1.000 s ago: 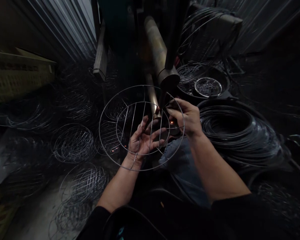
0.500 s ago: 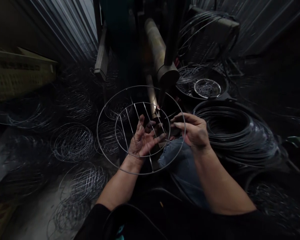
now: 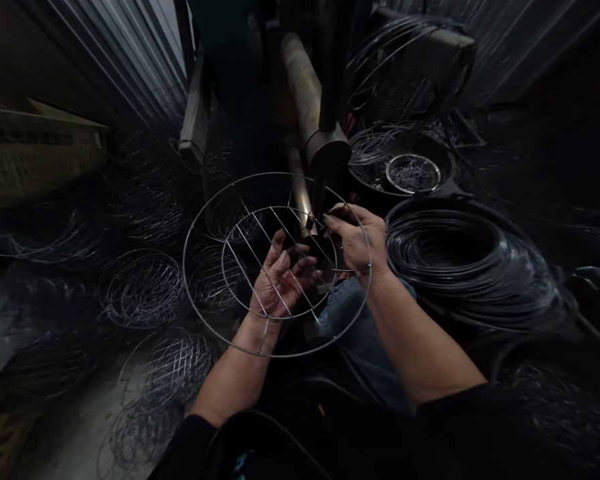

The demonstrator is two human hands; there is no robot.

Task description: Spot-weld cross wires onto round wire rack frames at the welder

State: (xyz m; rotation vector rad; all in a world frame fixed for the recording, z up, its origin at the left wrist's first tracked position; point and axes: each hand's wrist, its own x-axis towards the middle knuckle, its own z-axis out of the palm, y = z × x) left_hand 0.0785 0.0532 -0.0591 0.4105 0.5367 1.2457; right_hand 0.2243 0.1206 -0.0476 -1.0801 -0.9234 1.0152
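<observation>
A round wire rack (image 3: 280, 356), made of two rings joined by short spokes with straight bars across the inner ring, lies tilted before me. My left hand (image 3: 280, 280) is under it, palm up, fingers half curled among the bars, bearing it. My right hand (image 3: 357, 233) reaches over the rack's right side, thumb and forefinger pinched close to the tip of a brass-coloured rod (image 3: 301, 193). Whatever is in that pinch is too small and dark to make out. Above the rod is a thick metal cylinder (image 3: 305, 87) with a dark upright shaft at its end.
Beside my right arm stands a big coil of dark wire (image 3: 460, 267). A basin (image 3: 450, 163) behind it holds wire rings and a round dish (image 3: 413, 173) of small metal pieces. Stacked wire racks (image 3: 145, 287) cover the floor at left, near a yellow crate (image 3: 40, 150).
The rack has turned, its bars now slanting more, and shifted slightly left. My right hand has moved left, in toward the rod tip. My left hand's fingers have curled more.
</observation>
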